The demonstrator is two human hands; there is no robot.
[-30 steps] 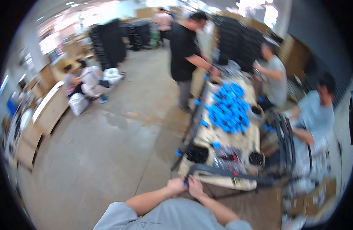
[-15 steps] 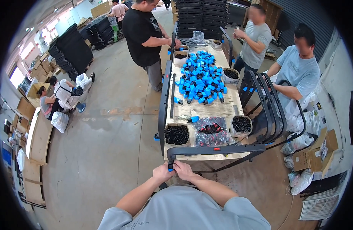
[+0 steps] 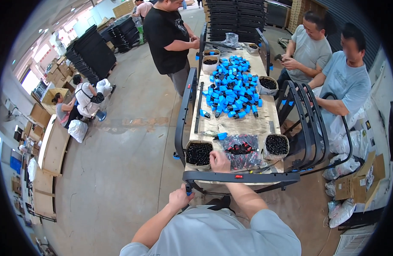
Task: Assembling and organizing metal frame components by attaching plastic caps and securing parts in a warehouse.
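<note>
The left hand (image 3: pixel 180 198) is closed around the near end of a black frame (image 3: pixel 241 176), by a blue cap. The right hand (image 3: pixel 219 161) reaches beyond the frame, fingers curled at the tub (image 3: pixel 198 154) of black parts; I cannot tell if it holds any. Blue pieces (image 3: pixel 230 87) lie far beyond.

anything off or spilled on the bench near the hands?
Nothing spilled. One blue part lies alone near the tub of black pieces, apart from the main blue pile. Right hand reaches at that tub; left hand grips the black frame bar.
</note>
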